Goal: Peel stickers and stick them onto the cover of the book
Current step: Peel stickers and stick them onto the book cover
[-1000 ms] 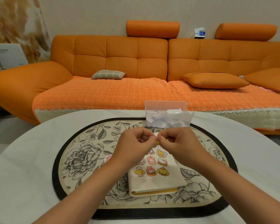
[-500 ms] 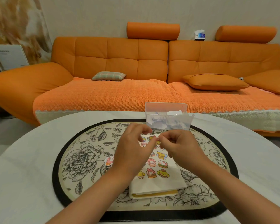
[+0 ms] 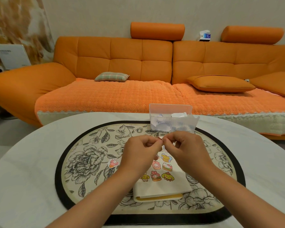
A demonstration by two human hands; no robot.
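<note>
While both hands hung close together above the far end of the book [image 3: 163, 188], the left hand [image 3: 141, 152] and the right hand [image 3: 186, 150] each had their fingers curled, pinching one small sticker [image 3: 161, 138] between their fingertips. Whether its backing was off could not be told.

The book lay closed on the floral placemat [image 3: 82, 162], its yellowish edge facing the person. Its cream cover carried rows of cartoon stickers [image 3: 167, 167]. A loose sticker [image 3: 113, 163] lay on the placemat just left of the book.

Beyond the hands, at the placemat's far rim, stood a clear plastic box [image 3: 169, 108], open at the top, with a ridged near wall. Inside it sat a heap of white paper scraps [image 3: 161, 123], some poking above that wall. The placemat rested on a pale round table [image 3: 23, 170], and an orange sofa [image 3: 125, 63] stood behind.
</note>
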